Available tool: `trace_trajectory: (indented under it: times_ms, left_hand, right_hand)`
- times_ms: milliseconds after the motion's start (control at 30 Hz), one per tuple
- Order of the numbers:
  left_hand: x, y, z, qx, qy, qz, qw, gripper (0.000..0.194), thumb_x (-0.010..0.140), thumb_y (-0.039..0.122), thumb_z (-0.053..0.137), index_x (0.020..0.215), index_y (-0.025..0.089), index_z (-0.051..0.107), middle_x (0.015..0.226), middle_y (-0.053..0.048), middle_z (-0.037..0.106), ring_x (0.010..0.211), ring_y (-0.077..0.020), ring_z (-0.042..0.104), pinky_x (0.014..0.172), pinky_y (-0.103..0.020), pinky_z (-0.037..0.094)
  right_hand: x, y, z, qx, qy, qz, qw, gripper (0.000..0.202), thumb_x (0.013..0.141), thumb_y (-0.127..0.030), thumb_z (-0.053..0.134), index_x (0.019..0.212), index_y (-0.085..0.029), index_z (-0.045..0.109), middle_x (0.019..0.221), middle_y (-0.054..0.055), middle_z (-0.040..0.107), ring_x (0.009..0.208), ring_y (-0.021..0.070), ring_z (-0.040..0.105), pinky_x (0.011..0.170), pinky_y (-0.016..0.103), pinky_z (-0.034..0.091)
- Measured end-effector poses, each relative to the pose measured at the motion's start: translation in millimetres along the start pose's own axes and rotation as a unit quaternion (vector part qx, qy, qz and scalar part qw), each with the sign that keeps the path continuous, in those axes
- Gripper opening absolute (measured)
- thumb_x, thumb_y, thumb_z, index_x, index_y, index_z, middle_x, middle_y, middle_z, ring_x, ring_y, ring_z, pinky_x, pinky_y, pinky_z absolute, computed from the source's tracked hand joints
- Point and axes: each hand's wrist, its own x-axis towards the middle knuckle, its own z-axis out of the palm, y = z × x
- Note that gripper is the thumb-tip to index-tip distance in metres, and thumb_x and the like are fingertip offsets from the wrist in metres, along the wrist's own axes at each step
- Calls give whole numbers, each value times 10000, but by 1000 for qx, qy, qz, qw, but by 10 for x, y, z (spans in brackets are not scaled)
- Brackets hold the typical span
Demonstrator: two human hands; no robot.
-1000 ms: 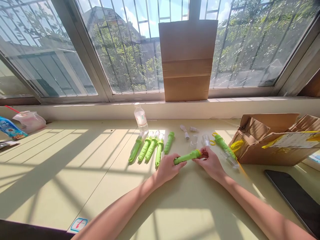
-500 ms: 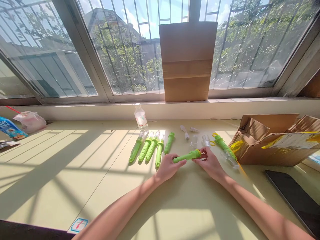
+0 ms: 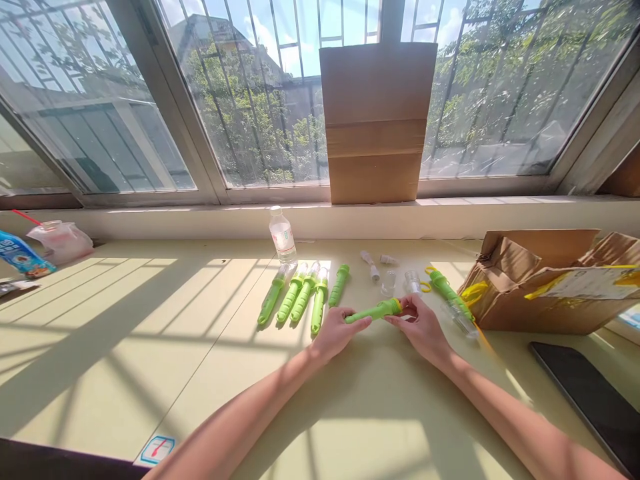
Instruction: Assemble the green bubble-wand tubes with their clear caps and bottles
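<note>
My left hand [image 3: 336, 333] is closed around the lower end of a green plastic tube-shaped handle [image 3: 373, 312], held tilted just above the table. At its upper right end, my right hand [image 3: 420, 328] pinches a small yellow part [image 3: 398, 305], mostly hidden by the fingers. Left of my hands lie several green handles with clear tops [image 3: 302, 300], side by side. Close behind my left hand is another green handle [image 3: 339, 285] without a clear top. Clear plastic cups [image 3: 389, 283] and small white pieces [image 3: 370, 265] lie beyond my right hand.
A green handle with a clear tube and yellow rings [image 3: 447, 293] lies beside an open cardboard box [image 3: 540, 300] on the right. A black phone [image 3: 585, 393] is nearer. A water bottle [image 3: 283, 237] stands at the back. A cardboard sheet [image 3: 377, 127] leans on the window.
Both hands keep the same grip on the green handle. Its right end has turned slightly, and less of the yellow part shows now.
</note>
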Motion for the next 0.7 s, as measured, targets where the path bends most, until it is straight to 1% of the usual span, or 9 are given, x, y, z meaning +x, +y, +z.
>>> trace_trajectory:
  times_ms: [100, 167, 300, 367, 467, 567, 700]
  left_hand:
    - [0, -3, 4, -13, -8, -29, 999, 440, 714, 597, 617, 659, 163, 568, 407, 91, 271, 350, -46, 248, 357, -224, 141]
    - [7, -12, 3, -21, -14, -52, 998, 443, 707, 609, 618, 697, 168, 578, 395, 100, 253, 327, -50, 242, 332, -222, 141]
    - [17, -11, -17, -40, -25, -83, 995, 438, 696, 602, 634, 747, 170, 583, 395, 106, 268, 305, -52, 250, 307, -214, 160]
    - [17, 0, -34, -53, -37, -89, 994, 441, 700, 608, 626, 754, 172, 583, 396, 106, 276, 306, -47, 239, 309, -207, 159]
    - [12, 11, -56, -68, -59, -90, 992, 459, 716, 627, 595, 770, 171, 593, 381, 110, 258, 303, -45, 215, 313, -203, 156]
    - [12, 5, -63, -72, -68, -84, 991, 479, 721, 639, 579, 780, 163, 605, 370, 114, 245, 294, -46, 212, 315, -202, 161]
    - [17, -7, -59, -77, -74, -80, 991, 479, 725, 638, 575, 780, 164, 610, 365, 112, 248, 293, -47, 210, 314, -203, 160]
  right_hand:
    - [8, 13, -4, 4, -1, 2, 1000, 403, 653, -501, 732, 803, -234, 471, 839, 26, 652, 783, 212, 621, 582, 297, 480]
    - [11, 20, -5, 7, -1, 2, 1000, 409, 648, -513, 732, 797, -233, 473, 827, 23, 648, 764, 205, 616, 566, 290, 475]
    - [5, 25, 2, 7, -1, 1, 1000, 391, 669, -504, 722, 804, -234, 474, 827, 22, 649, 758, 196, 614, 552, 280, 473]
    - [1, 21, 5, 9, -2, 5, 1000, 384, 684, -495, 712, 827, -237, 466, 834, 22, 651, 740, 189, 614, 544, 281, 479]
    - [-1, 13, 6, 12, -4, 4, 1000, 382, 699, -483, 703, 846, -239, 448, 917, 33, 655, 746, 181, 619, 547, 284, 495]
    - [-4, 10, 10, 14, -10, -6, 1000, 416, 670, -474, 729, 859, -237, 443, 983, 47, 649, 774, 188, 629, 555, 289, 512]
    - [-9, 16, 26, 22, 2, -9, 1000, 442, 646, -482, 741, 847, -236, 433, 1002, 57, 649, 781, 200, 639, 565, 304, 527]
